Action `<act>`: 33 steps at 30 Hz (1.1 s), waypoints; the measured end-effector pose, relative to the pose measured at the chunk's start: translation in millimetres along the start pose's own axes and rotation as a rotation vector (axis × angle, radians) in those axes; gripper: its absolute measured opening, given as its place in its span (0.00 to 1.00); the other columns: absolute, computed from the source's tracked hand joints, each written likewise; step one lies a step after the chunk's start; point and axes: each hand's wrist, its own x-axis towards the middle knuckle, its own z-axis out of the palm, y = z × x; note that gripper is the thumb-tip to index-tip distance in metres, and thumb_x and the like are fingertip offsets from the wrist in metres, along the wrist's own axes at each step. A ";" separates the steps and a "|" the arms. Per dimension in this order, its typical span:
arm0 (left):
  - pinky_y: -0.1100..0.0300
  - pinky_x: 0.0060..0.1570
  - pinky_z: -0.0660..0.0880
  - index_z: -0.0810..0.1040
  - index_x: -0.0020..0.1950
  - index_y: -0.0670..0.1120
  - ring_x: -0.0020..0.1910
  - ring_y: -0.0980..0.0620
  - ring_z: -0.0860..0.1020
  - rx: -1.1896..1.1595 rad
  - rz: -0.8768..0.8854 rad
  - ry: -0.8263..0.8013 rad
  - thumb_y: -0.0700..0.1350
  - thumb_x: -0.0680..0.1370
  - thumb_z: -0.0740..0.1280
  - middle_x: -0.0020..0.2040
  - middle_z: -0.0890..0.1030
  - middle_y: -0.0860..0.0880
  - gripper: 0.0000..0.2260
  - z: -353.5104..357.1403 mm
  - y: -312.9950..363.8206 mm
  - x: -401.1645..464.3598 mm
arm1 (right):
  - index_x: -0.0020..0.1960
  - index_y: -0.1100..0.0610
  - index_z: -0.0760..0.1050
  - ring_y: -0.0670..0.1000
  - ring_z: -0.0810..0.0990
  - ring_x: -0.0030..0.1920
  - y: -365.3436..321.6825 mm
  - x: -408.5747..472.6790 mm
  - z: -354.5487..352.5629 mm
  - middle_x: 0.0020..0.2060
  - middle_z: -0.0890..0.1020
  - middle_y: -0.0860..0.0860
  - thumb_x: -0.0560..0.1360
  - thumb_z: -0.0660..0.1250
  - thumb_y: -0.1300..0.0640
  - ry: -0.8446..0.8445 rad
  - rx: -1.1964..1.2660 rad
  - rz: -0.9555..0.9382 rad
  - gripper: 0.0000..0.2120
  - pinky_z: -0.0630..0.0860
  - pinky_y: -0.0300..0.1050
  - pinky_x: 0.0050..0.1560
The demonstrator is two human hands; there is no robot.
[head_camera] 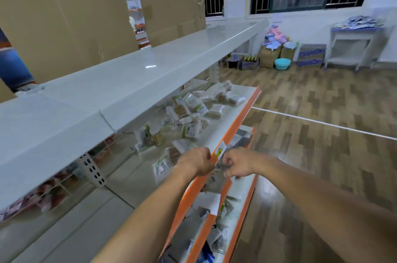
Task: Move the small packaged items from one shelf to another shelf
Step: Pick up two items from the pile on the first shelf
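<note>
Both hands, the left hand [198,164] curled shut and the right hand [236,165] pinching a small packet [223,166], are meeting at the orange shelf edge [234,125], where more packets [193,108] are lying loosely heaped and risking a snag or spill.

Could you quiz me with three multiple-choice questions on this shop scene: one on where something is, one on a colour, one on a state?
1. Where are both hands?
A. On the top shelf
B. At the orange front edge of the middle shelf
C. On the floor

2. What colour is the basin on the floor?
A. Teal
B. Red
C. Black

3. How is the top shelf?
A. Piled with packets
B. Bare on its near stretch
C. Broken

Answers: B, the left hand and right hand meet at the orange edge; A, the basin is teal; B, the top shelf shows a bare surface.
</note>
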 end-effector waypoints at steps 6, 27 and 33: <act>0.53 0.58 0.77 0.75 0.67 0.48 0.61 0.45 0.78 -0.027 -0.011 -0.002 0.53 0.77 0.66 0.63 0.79 0.46 0.20 -17.6 -2.5 59.3 | 0.67 0.52 0.73 0.53 0.78 0.52 16.9 51.6 -32.8 0.51 0.77 0.49 0.72 0.71 0.48 0.020 0.019 -0.015 0.25 0.79 0.47 0.49; 0.55 0.59 0.74 0.75 0.66 0.53 0.64 0.47 0.76 -0.245 -0.397 0.227 0.51 0.78 0.64 0.67 0.77 0.50 0.17 -17.4 -7.0 177.5 | 0.71 0.52 0.71 0.53 0.75 0.64 54.4 212.5 -105.5 0.66 0.74 0.52 0.76 0.67 0.49 -0.037 -0.190 -0.416 0.25 0.74 0.45 0.60; 0.53 0.57 0.74 0.77 0.62 0.48 0.59 0.45 0.77 -0.336 -0.593 0.531 0.46 0.77 0.65 0.59 0.79 0.46 0.14 -10.0 -15.5 157.6 | 0.68 0.51 0.73 0.51 0.74 0.65 46.1 230.9 -94.1 0.66 0.76 0.50 0.77 0.65 0.51 0.120 -0.202 -0.600 0.20 0.73 0.41 0.60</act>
